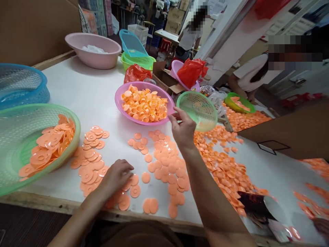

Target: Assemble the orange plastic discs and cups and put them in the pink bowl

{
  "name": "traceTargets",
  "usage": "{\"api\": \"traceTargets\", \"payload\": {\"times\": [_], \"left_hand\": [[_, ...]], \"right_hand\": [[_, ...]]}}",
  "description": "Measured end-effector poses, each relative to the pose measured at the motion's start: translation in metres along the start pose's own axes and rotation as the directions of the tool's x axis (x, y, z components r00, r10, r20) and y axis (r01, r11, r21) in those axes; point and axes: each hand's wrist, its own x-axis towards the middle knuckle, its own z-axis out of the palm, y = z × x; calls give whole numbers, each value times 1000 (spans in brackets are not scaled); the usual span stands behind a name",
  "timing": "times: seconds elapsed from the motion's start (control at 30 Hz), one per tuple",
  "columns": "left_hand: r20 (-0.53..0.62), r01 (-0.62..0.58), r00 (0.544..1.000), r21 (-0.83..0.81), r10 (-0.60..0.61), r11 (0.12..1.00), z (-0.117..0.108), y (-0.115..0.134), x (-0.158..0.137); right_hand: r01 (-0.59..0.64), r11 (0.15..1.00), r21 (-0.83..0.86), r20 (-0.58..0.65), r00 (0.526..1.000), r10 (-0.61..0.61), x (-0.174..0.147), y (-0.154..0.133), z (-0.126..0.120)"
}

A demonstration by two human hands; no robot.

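My left hand is low over flat orange discs near the front edge of the table, fingers loosely bent and thumb apart. No held piece shows in it. My right hand is raised at the right rim of a pink bowl, with finger and thumb apart and nothing visible between them. Whether it touches the rim I cannot tell. Small orange cup-shaped pieces fill the bowl. Between my arms lies a spread of orange discs. Another overlapping group of discs lies left of my left hand.
A green basket holding larger discs stands at left, beside a blue basket. Behind are a pink basin and red bags. A green colander and heaped orange pieces lie right. A co-worker works beyond.
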Motion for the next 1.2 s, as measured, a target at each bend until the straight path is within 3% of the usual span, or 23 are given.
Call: {"api": "traceTargets", "payload": {"times": [0.07, 0.17, 0.3, 0.4, 0.47, 0.53, 0.67, 0.73, 0.9, 1.03, 1.2], "left_hand": [[79, -107, 992, 131, 97, 985, 9, 0, -3], [89, -180, 983, 246, 163, 952, 20, -10, 3], [-19, -142, 988, 243, 151, 960, 23, -18, 25], [21, -175, 984, 181, 174, 968, 17, -6, 33], [42, -132, 991, 139, 127, 981, 13, 0, 37], [-27, -49, 998, 106, 52, 993, 9, 1, 42], [-228, 15, 974, 54, -2, 998, 0, -2, 57], [-215, -44, 975, 54, 54, 998, -1, -4, 67], [-88, -192, 975, 146, 206, 971, 6, -3, 83], [-177, -179, 960, 212, 218, 961, 14, -1, 86], [-85, -354, 889, 497, 451, 792, 20, 0, 89]], "right_hand": [[-47, 997, -57, 9, 999, 48, -10, 21, -28], [-204, 956, -211, 124, 964, 233, -67, 56, -84], [-488, 752, -443, 194, 767, 611, -162, 84, -162], [-577, 644, -502, 265, 606, 750, -216, 94, -191], [-623, 602, -500, 290, 534, 794, -235, 100, -188], [-631, 600, -491, 315, 514, 798, -240, 101, -175], [-594, 665, -453, 329, 581, 744, -219, 87, -147], [-605, 678, -418, 350, 582, 734, -210, 81, -144], [-615, 680, -398, 486, 487, 725, -217, 82, -156], [-584, 711, -392, 505, 509, 697, -232, 84, -149], [-564, 743, -362, 578, 489, 653, -227, 80, -136]]}}
